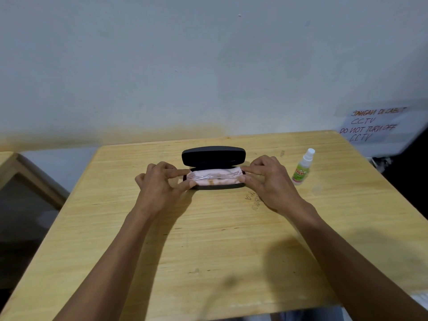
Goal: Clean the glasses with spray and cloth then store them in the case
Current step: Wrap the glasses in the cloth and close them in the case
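Observation:
A black glasses case (213,156) lies open at the far middle of the wooden table (208,239), lid tilted back. Inside it sits a pink cloth (215,180) with clear-framed glasses (215,175) lying across it. My left hand (162,181) pinches the left end of the glasses and cloth between index finger and thumb. At the right end, my right hand (266,177) pinches them the same way. A small white spray bottle (302,167) with a green label stands upright to the right of the case, apart from my right hand.
The table's far edge meets a pale wall. A paper notice (372,123) with red handwriting hangs at the right, above a dark gap beside the table. Part of a wooden frame (30,177) stands off the left side.

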